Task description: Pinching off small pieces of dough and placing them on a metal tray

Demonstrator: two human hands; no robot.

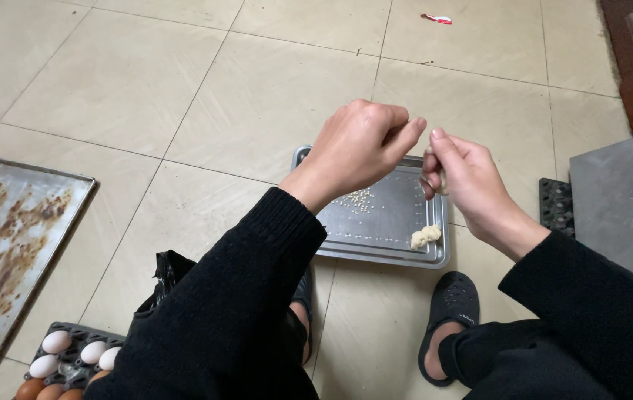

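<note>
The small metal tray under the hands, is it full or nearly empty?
Nearly empty: the small metal tray holds only scattered small white bits and one pale lump.

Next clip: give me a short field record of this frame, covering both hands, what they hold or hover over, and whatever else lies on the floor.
setting: tiled floor, person crouched, seen from above
left hand: closed loosely above the small metal tray, fingers pinched toward the right hand
right hand: pinching a small pale dough piece
on tray: scattered small pale grains; a dough lump near its right edge
left side: large stained baking sheet; egg carton with white and brown eggs
far floor: red-and-white scrap
</note>
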